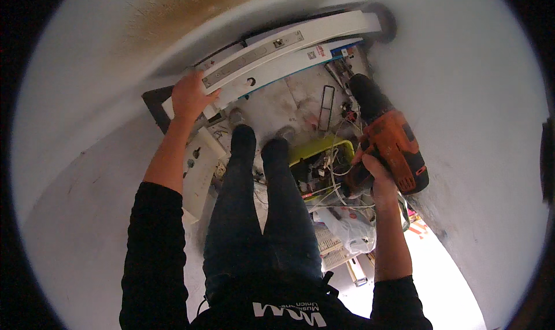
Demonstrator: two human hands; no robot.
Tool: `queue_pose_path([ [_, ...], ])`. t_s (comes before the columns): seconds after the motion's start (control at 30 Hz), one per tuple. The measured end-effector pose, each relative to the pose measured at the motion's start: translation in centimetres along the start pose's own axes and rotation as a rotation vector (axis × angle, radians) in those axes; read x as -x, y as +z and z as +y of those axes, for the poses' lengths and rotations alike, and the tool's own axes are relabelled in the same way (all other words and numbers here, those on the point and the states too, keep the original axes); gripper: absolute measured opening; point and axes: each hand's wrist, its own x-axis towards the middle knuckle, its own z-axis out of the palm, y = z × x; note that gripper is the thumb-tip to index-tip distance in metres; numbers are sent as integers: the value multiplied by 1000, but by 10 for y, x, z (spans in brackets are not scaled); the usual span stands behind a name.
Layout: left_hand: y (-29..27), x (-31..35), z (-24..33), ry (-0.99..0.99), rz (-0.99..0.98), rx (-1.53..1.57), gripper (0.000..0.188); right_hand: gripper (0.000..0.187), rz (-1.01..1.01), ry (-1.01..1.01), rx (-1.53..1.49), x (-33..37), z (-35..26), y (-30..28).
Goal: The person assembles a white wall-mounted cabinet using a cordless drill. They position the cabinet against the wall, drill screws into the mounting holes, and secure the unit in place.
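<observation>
In the head view, we judge that the door [324, 30], on its long edge near the wall [277, 3], could tip or slide, because we see just one hand steadying it, at one end. The drill [393, 142] might snag the loose cable [334, 177] by the green tub [318, 147] if it swings low, and the littered floor [272, 102] could trip the feet.

Our left hand [192, 96] is curled part-way round the door's left end, open only as far as the edge needs. Our right hand [378, 177] is closed about the drill's handle; we cannot tell whether a finger rests on the trigger.
</observation>
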Motion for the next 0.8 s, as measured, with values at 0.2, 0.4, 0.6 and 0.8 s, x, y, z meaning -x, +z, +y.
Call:
queue_pose_path([
  [0.2, 5, 1, -4, 22, 54, -114, 62, 38, -66, 68, -96, 1, -2, 6],
  [0.4, 12, 2, -10, 75, 173, -111, 62, 42, -28, 37, -76, -7, 4, 0],
  [0.6, 13, 3, -6, 52, 153, -103, 59, 42, -88, 41, -87, -20, 2, -13],
  [0.8, 7, 4, -4, 11, 89, -80, 55, 35, -53, 22, -48, -27, -2, -18],
])
